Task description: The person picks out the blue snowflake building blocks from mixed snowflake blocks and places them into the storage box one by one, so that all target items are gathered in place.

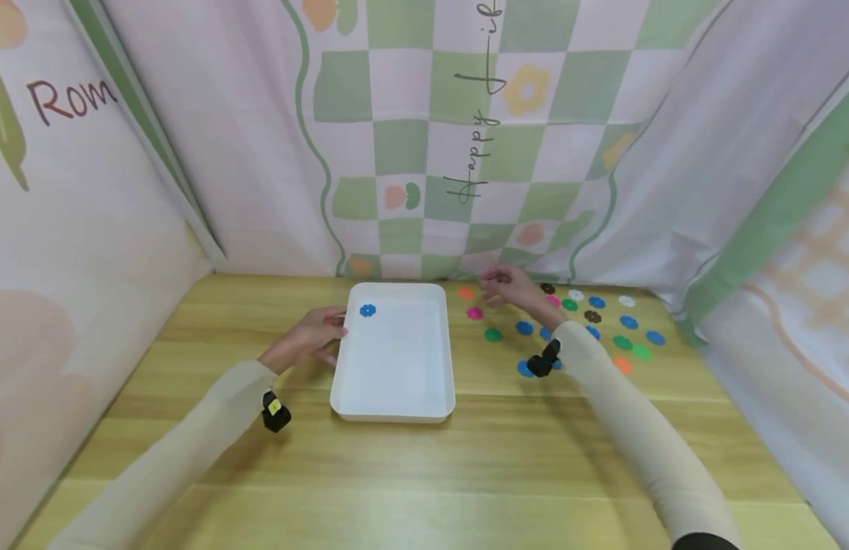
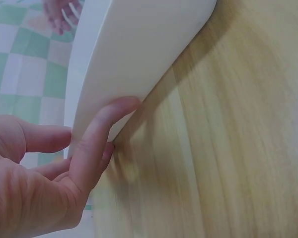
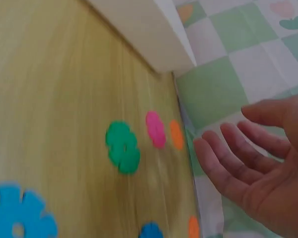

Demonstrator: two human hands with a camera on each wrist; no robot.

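Note:
A white rectangular tray (image 1: pixel 396 359) lies on the wooden table, with one blue flower-shaped disc (image 1: pixel 367 311) inside near its far left corner. At the tray's left side my left hand (image 1: pixel 314 332) holds the edge: the thumb (image 2: pixel 47 139) is at the rim and a finger (image 2: pixel 97 129) lies against the outer wall. My right hand (image 1: pixel 510 289) is raised over the back of the table, right of the tray, its fingers loosely bent and nothing in them. Below it are a pink disc (image 3: pixel 155 129), an orange disc (image 3: pixel 177 135) and a green disc (image 3: pixel 122 147).
Several more flower-shaped discs in blue, green, brown, white and orange are scattered on the right, such as a blue one (image 1: pixel 656 338) and a brown one (image 1: pixel 592 316). A checked curtain (image 1: pixel 403 153) hangs along the table's back edge, and cloth walls flank both sides.

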